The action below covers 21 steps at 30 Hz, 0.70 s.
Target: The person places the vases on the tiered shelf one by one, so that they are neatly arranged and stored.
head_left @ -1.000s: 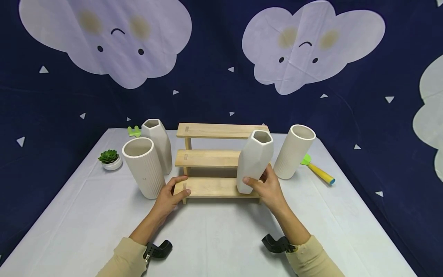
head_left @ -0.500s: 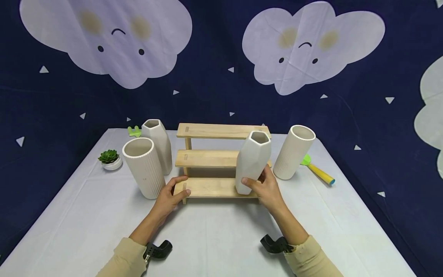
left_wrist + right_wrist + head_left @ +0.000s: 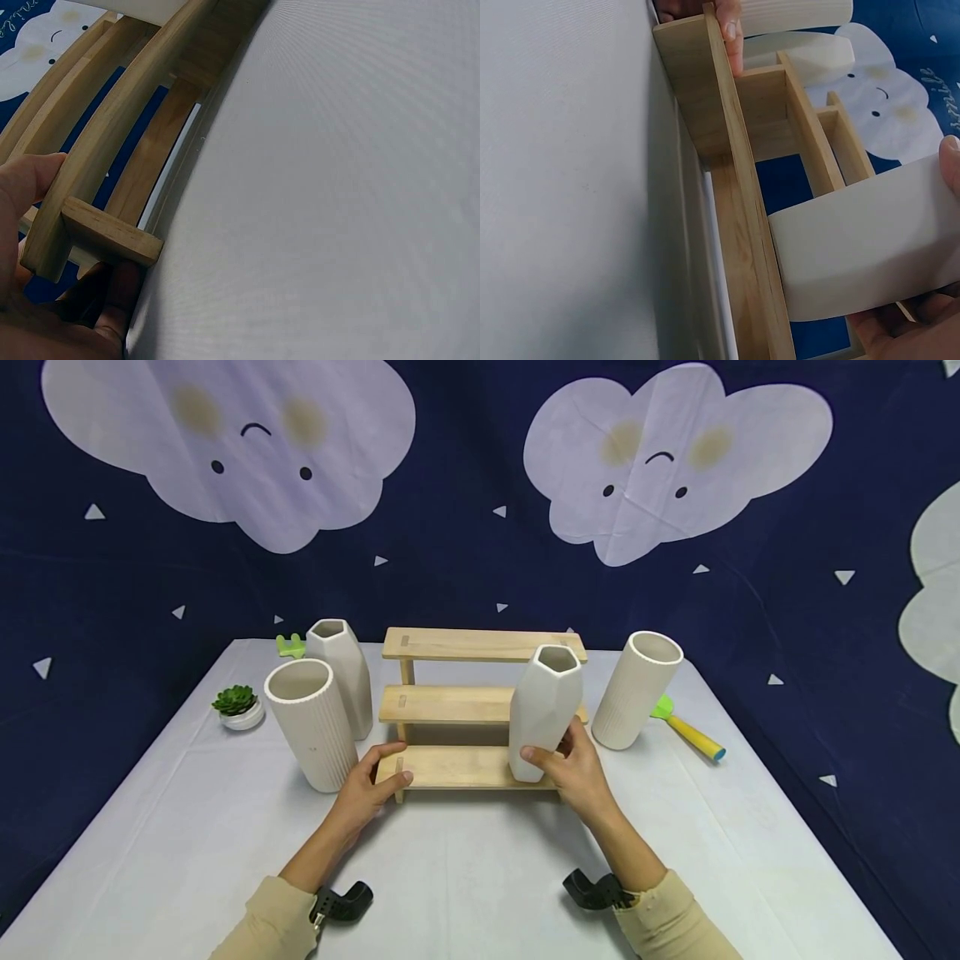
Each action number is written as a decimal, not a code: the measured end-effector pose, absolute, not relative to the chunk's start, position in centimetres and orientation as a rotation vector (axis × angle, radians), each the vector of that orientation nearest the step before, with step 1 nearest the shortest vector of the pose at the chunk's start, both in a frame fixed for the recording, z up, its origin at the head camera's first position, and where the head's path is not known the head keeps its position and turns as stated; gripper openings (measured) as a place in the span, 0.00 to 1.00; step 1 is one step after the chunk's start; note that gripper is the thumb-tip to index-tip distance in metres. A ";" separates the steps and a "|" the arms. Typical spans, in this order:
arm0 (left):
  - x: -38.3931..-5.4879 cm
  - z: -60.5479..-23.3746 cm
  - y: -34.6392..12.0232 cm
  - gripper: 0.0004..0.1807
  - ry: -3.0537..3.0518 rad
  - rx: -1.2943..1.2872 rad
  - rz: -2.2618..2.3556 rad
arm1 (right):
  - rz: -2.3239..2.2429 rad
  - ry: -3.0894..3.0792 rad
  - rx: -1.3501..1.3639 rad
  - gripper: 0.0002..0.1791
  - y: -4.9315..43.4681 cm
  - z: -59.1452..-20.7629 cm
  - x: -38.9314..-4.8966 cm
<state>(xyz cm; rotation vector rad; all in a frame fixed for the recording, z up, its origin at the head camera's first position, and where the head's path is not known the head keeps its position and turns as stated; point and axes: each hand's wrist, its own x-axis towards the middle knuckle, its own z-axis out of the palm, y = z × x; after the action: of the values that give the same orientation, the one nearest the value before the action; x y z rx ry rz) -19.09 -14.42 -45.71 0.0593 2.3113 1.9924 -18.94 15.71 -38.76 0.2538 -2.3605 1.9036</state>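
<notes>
A three-step wooden shelf (image 3: 457, 767) stands mid-table. My left hand (image 3: 365, 785) grips the left end of its lowest step, thumb on top; in the left wrist view the thumb (image 3: 34, 176) presses the board while other fingers curl beneath. On the right part of that step a white faceted vase (image 3: 546, 710) stands upright, its base on the board in the right wrist view too. My right hand (image 3: 573, 772) holds this vase low down, thumb across the front and fingers behind it, where they are partly hidden.
Left of the shelf are a ribbed white vase (image 3: 315, 727), another faceted vase (image 3: 348, 681), a potted succulent (image 3: 238, 706) and a green fork-like tool (image 3: 291, 646). To the right stand a ribbed vase (image 3: 636, 693) and a yellow-handled tool (image 3: 697, 737). A patterned cloth hangs behind.
The faceted vase in my right hand has shifted slightly left along the lowest step, the hand moving with it. My left hand keeps its place on the shelf's end.
</notes>
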 end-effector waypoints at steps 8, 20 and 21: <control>-19.1 -45.7 -14.4 0.30 2.307 0.054 1.999 | 1.890 -2.388 0.246 0.39 15.8 -38.6 -19.0; -19.0 -45.6 -14.3 0.29 2.319 0.040 1.990 | 1.870 -2.416 0.259 0.40 15.9 -38.7 -19.0; -19.0 -45.6 -14.3 0.29 2.318 0.042 1.991 | 1.868 -2.418 0.259 0.40 15.9 -38.7 -19.0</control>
<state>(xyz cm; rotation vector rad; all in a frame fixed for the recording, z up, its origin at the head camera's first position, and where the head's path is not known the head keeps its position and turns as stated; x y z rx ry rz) -19.03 -14.32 -45.56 0.0417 2.3179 1.9905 -19.02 15.91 -38.67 0.2589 -2.4176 1.8677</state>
